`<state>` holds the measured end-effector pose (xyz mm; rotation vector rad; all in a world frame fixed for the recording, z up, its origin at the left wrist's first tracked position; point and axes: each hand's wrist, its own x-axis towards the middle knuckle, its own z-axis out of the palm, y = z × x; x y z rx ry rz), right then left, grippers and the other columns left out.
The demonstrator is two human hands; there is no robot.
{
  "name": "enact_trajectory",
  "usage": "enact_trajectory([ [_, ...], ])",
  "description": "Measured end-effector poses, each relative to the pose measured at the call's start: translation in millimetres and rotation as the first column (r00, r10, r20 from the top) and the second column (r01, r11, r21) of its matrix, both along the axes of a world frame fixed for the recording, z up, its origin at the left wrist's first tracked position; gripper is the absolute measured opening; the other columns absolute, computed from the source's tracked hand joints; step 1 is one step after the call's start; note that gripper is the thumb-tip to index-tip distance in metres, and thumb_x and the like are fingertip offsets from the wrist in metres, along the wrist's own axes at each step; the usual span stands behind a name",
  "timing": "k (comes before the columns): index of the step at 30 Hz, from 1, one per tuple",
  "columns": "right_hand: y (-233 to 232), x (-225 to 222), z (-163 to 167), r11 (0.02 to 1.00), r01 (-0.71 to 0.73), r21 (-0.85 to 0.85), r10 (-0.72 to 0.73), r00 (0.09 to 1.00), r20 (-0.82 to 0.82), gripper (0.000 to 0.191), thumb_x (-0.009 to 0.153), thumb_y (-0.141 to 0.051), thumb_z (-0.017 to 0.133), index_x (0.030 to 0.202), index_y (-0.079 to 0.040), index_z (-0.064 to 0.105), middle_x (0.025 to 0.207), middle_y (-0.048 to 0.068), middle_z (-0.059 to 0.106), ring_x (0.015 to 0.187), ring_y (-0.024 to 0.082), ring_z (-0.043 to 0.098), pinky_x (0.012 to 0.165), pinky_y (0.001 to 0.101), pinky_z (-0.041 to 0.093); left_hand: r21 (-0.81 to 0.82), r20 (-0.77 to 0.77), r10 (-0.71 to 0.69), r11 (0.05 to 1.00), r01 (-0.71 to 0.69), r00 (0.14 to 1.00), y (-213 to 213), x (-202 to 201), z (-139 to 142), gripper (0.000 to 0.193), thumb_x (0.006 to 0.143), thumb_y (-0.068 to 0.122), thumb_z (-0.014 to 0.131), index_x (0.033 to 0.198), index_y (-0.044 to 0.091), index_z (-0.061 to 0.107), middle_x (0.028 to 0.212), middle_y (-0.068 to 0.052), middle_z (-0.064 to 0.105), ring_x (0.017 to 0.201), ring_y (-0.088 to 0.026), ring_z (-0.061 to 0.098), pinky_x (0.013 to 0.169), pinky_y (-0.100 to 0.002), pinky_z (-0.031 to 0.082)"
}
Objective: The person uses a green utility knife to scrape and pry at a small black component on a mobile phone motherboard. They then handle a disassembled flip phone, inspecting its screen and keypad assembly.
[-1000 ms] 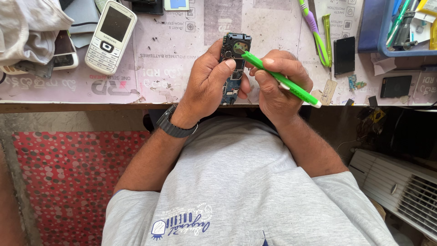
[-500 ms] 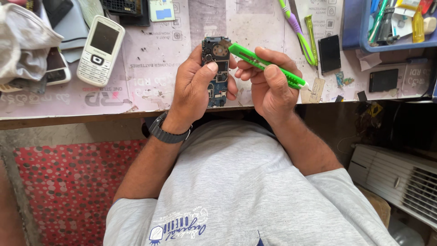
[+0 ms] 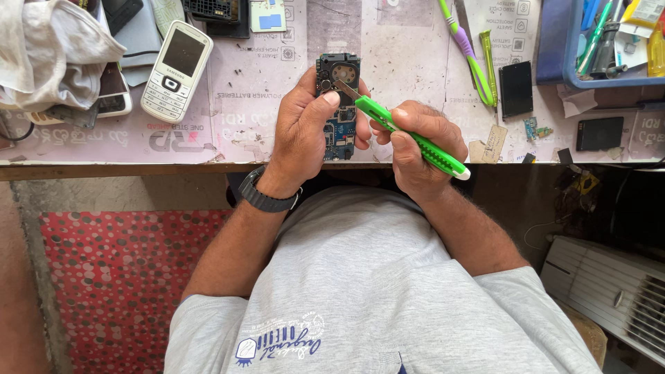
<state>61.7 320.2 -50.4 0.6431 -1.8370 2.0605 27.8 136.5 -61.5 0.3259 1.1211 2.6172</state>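
Now the opened phone (image 3: 339, 104), back cover off and circuit board bare, sits a little lower and nearer the table (image 3: 263, 104) edge than it did a second ago, and the view has closed in on it. The green utility knife (image 3: 409, 136) has changed too: a moment back its tip lay across the upper part of the phone, and now the metal blade rests right at the round speaker part near the top of the board, touching or just shy of it; I cannot tell which. To my eye that reads as the prying or scraping being under way rather than just lined up. Left hand (image 3: 303, 131): clamped around the phone from the left, thumb pressed on the board's upper face just under the blade, fingers wrapped behind, wrist with a dark watch (image 3: 267, 197) bent over the table edge. Right hand (image 3: 415, 142): closed on the knife body in a pen-like pinch, thumb and forefinger forward, handle running back and down toward the person's right, forearm angled in from the lap. Nearby on the table: a white keypad phone (image 3: 173, 69) well to the left beside a bundle of cloth (image 3: 55, 48), a purple-and-green toothbrush (image 3: 464, 52) and a small black screen panel (image 3: 516, 88) to the right, a blue tray (image 3: 575, 69) at the far corner.
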Motion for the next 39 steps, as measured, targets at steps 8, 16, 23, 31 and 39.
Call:
enact_trajectory([
  [8, 1.5, -1.7, 3.1, 1.000, 0.019, 0.022, -0.019, 1.000, -0.009, 0.021, 0.106, -0.004, 0.062, 0.127, -0.003, 0.063, 0.095, 0.017, 0.068, 0.077, 0.018, 0.067, 0.066, 0.0293, 0.057, -0.032, 0.015, 0.013, 0.999, -0.013, 1.000, 2.6, 1.5, 2.7, 0.030, 0.111, 0.018, 0.047, 0.131, -0.003, 0.053, 0.113, -0.016, 0.066, 0.083, -0.019, 0.071, 0.070, -0.036, 0.067],
  [16, 3.0, 0.2, 0.6, 0.999, 0.030, 0.026, -0.030, 0.999, 0.017, 0.021, 0.105, 0.002, 0.061, 0.126, -0.003, 0.063, 0.098, 0.017, 0.068, 0.080, 0.018, 0.068, 0.068, 0.0294, 0.059, -0.070, 0.007, 0.023, 0.997, -0.023, 1.000, 3.3, 2.1, 2.9, 0.030, 0.112, 0.019, 0.045, 0.130, -0.003, 0.054, 0.108, -0.016, 0.068, 0.085, -0.019, 0.072, 0.070, -0.035, 0.068],
  [23, 3.3, 0.2, 2.3, 1.000, 0.010, 0.028, -0.011, 1.000, 0.029, 0.021, 0.106, 0.001, 0.061, 0.127, -0.003, 0.063, 0.098, 0.016, 0.069, 0.080, 0.016, 0.067, 0.069, 0.0283, 0.058, -0.096, -0.003, 0.025, 0.995, -0.025, 1.000, 3.3, 1.9, 2.3, 0.030, 0.112, 0.019, 0.045, 0.131, -0.003, 0.054, 0.108, -0.016, 0.068, 0.086, -0.019, 0.073, 0.071, -0.036, 0.068],
  [31, 2.3, -1.3, 13.9, 0.961, 0.092, 0.260, -0.055, 0.988, -0.143, 0.019, 0.106, -0.003, 0.062, 0.125, -0.003, 0.060, 0.098, 0.014, 0.069, 0.083, 0.018, 0.068, 0.066, 0.0285, 0.058, -0.178, -0.025, 0.076, 0.981, -0.079, 0.997, 7.3, 3.6, 0.2, 0.028, 0.112, 0.017, 0.044, 0.131, -0.002, 0.052, 0.119, -0.016, 0.068, 0.086, -0.018, 0.074, 0.070, -0.034, 0.069],
  [39, 6.4, -3.2, 24.7, 0.900, 0.212, 0.381, -0.065, 0.929, -0.365, 0.019, 0.102, -0.002, 0.065, 0.120, 0.001, 0.059, 0.092, 0.012, 0.066, 0.079, 0.021, 0.067, 0.067, 0.0345, 0.058, -0.269, -0.080, 0.132, 0.952, -0.149, 0.988, 16.0, 8.7, 0.9, 0.028, 0.114, 0.012, 0.041, 0.138, 0.001, 0.049, 0.124, -0.013, 0.064, 0.084, -0.015, 0.071, 0.071, -0.030, 0.067],
])
